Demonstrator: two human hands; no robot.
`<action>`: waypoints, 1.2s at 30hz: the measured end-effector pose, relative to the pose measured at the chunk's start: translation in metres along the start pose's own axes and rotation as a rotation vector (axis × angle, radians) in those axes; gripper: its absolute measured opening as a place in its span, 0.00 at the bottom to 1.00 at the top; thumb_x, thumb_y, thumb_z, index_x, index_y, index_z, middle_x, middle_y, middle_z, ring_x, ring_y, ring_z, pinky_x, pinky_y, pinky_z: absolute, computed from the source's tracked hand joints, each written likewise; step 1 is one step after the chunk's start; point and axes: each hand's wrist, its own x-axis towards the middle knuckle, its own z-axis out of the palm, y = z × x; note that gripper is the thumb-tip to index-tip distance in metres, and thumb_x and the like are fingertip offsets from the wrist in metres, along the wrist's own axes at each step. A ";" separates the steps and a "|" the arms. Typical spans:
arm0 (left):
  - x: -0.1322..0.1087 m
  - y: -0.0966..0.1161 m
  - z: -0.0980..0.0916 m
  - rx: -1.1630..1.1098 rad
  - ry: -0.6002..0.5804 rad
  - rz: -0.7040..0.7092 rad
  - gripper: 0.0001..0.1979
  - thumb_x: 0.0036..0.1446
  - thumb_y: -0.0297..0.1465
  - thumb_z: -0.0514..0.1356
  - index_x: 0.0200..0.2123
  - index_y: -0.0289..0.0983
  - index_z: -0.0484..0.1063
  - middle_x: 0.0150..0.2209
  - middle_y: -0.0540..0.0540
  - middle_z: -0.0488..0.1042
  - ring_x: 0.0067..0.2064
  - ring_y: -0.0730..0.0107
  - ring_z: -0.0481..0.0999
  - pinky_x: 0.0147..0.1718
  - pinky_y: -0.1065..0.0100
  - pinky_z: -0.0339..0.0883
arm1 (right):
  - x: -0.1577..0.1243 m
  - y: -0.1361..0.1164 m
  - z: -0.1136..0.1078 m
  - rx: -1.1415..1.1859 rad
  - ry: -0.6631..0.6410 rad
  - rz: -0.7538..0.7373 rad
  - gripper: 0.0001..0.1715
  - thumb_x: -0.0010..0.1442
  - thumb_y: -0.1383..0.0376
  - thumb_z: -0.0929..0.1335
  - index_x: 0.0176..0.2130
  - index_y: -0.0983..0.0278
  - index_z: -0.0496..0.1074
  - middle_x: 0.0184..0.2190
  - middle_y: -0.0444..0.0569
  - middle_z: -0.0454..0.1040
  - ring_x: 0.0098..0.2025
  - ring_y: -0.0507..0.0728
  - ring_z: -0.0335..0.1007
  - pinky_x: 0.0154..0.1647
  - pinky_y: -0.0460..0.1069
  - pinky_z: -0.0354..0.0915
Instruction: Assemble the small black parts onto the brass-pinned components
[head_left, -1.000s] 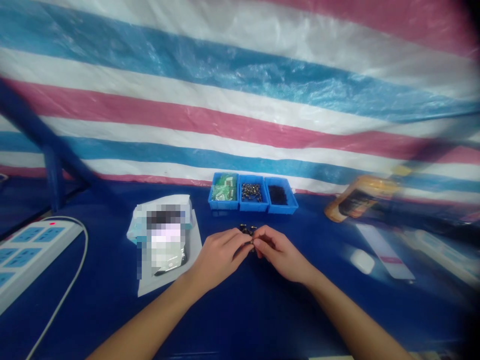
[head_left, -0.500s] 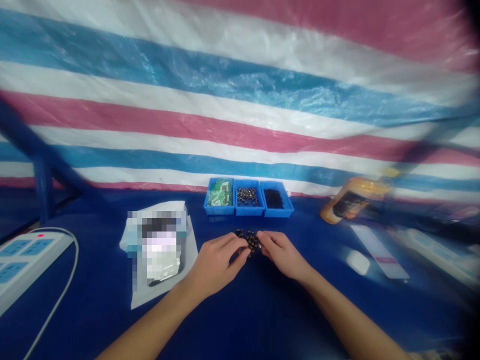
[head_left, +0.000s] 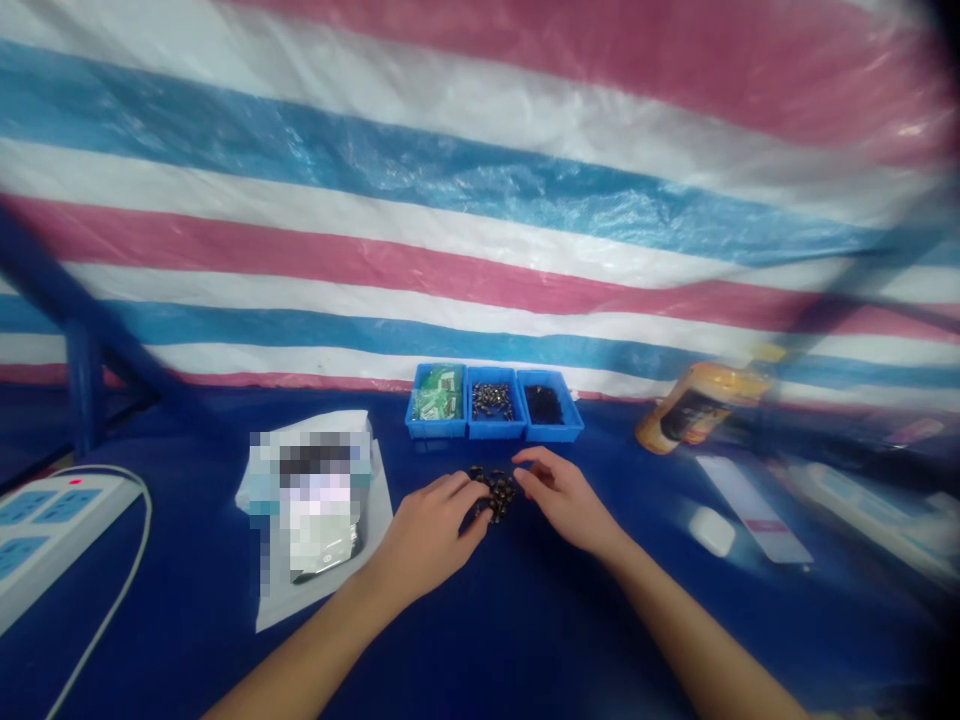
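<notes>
A small heap of dark, metallic-looking parts (head_left: 496, 494) lies on the blue tabletop between my hands; their exact kind is too small to make out. At the heap's left edge, my left hand (head_left: 437, 522) rests with curled fingertips touching the parts, its thumb apart from the forefinger. My right hand (head_left: 564, 500) is just right of the heap, fingers bent and apart, with nothing visible in them. Behind the heap stand three blue bins: one with green circuit boards (head_left: 439, 393), one with small metallic parts (head_left: 493, 401), and one with black pieces (head_left: 543, 404).
On the left are a white power strip (head_left: 71, 512) with a cable and a white sheet (head_left: 375, 535) under a partly blurred item. A tilted bottle (head_left: 694, 405), a white case (head_left: 712, 531) and a pale flat slab (head_left: 754, 510) lie right. Striped sheeting (head_left: 465, 235) hangs behind.
My right hand has drawn slightly away from the heap and its fingers have spread. My left hand stays at the heap's left side. The whole view has shifted slightly.
</notes>
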 end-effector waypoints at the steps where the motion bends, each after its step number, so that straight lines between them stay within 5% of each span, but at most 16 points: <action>1: 0.000 0.000 0.000 0.016 -0.003 -0.005 0.07 0.64 0.32 0.56 0.44 0.42 0.72 0.39 0.48 0.74 0.41 0.63 0.76 0.37 0.63 0.69 | 0.000 0.003 -0.002 -0.123 0.032 -0.038 0.14 0.62 0.55 0.67 0.44 0.60 0.73 0.24 0.42 0.70 0.24 0.52 0.63 0.27 0.48 0.58; 8: -0.001 -0.002 0.002 0.007 -0.016 -0.023 0.09 0.64 0.32 0.55 0.45 0.42 0.72 0.40 0.48 0.74 0.42 0.62 0.76 0.39 0.63 0.70 | 0.028 0.007 -0.035 -0.520 0.253 -0.132 0.13 0.65 0.59 0.64 0.43 0.60 0.77 0.36 0.49 0.79 0.35 0.58 0.74 0.40 0.51 0.66; 11: -0.001 -0.001 0.002 -0.006 -0.042 -0.040 0.10 0.65 0.33 0.54 0.46 0.42 0.72 0.42 0.47 0.74 0.44 0.63 0.76 0.41 0.64 0.70 | 0.071 -0.002 -0.055 -1.017 0.133 -0.053 0.17 0.68 0.62 0.61 0.49 0.57 0.76 0.47 0.50 0.79 0.46 0.59 0.75 0.46 0.51 0.66; 18: -0.001 -0.004 0.001 -0.013 -0.125 -0.077 0.11 0.63 0.36 0.56 0.48 0.43 0.71 0.45 0.47 0.74 0.47 0.60 0.75 0.46 0.61 0.68 | 0.151 -0.005 -0.060 -1.250 -0.011 0.026 0.13 0.61 0.71 0.65 0.42 0.69 0.79 0.43 0.63 0.79 0.49 0.64 0.74 0.47 0.52 0.66; 28: -0.001 -0.004 0.002 -0.026 -0.173 -0.040 0.08 0.64 0.35 0.56 0.44 0.43 0.72 0.42 0.48 0.74 0.45 0.59 0.74 0.43 0.60 0.67 | 0.154 0.006 -0.056 -1.369 -0.085 -0.063 0.13 0.59 0.74 0.65 0.43 0.70 0.77 0.46 0.64 0.77 0.53 0.66 0.69 0.52 0.56 0.61; 36: -0.001 -0.005 0.002 -0.047 -0.171 -0.041 0.08 0.64 0.35 0.56 0.44 0.43 0.72 0.41 0.48 0.75 0.46 0.59 0.74 0.43 0.61 0.67 | 0.152 0.012 -0.062 -1.278 0.000 -0.072 0.13 0.59 0.74 0.66 0.43 0.68 0.76 0.45 0.62 0.78 0.53 0.66 0.69 0.53 0.56 0.60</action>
